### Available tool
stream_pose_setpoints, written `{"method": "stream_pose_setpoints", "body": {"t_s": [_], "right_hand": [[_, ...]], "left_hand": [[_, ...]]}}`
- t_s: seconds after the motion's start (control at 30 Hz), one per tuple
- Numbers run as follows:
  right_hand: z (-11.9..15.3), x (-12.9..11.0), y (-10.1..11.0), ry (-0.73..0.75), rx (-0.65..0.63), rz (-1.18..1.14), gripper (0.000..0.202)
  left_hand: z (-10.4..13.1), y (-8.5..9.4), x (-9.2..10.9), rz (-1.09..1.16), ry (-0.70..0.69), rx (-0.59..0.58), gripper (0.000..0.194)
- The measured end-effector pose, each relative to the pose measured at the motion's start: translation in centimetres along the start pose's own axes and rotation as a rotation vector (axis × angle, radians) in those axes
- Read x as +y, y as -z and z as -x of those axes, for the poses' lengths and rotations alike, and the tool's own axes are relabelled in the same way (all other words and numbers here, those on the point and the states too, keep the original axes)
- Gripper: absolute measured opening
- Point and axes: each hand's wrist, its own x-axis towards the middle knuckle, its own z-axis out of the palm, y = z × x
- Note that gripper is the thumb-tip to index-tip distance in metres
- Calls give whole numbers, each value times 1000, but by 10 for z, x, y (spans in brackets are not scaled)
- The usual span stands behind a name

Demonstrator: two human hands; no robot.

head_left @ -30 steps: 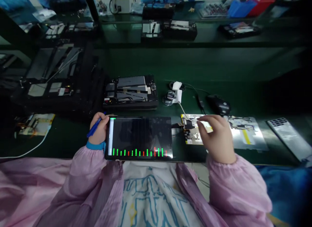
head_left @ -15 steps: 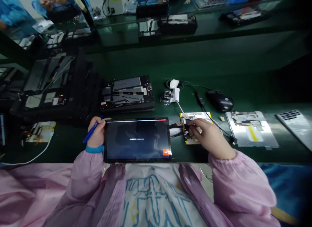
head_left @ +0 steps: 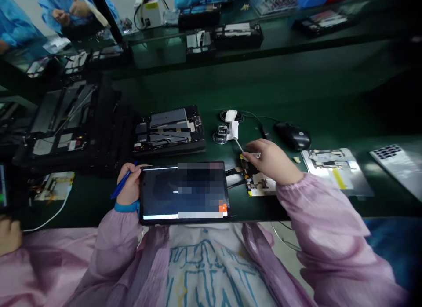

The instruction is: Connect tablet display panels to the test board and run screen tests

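Screen [head_left: 168, 201] steadied by the left hand [head_left: 129, 187], white cable [head_left: 238, 146] pinched by the right hand [head_left: 275, 162].
The left grip is closed on the screen's edge and a blue pen [head_left: 123, 182]; the right is narrowed on the cable's end at the circuit board [head_left: 263, 188]. The screen, at the front edge of the surface [head_left: 95, 206], is joined to the board by ribbons [head_left: 234, 171], which likely explains their closeness. The screen's small writing and the logo on the mouse [head_left: 292, 136] cannot be read.
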Motion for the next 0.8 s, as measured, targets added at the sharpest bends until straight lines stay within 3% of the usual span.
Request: {"method": "stream_pose_setpoints", "body": {"t_s": [0.2,0.37,0.53,0.67,0.73,0.8], "right_hand": [[-24,-9,-3,-133,-82,-161,19],[-8,-5,22,-272,-28,-444,14],[17,-17,41,-234,-1,-391,35],[51,-41,49,-201,-188,-532,40],[67,-51,43,-199,-306,-596,42],[78,-56,30,-228,-330,-617,42]], "left_hand": [[2,-1,3,12,4,8,32],[2,-3,4,18,21,5,33],[2,-4,3,-11,1,1,34],[2,-3,3,-46,-6,-25,40],[2,-3,3,-57,-13,-44,44],[1,-3,3,-69,-22,-52,45]]}}
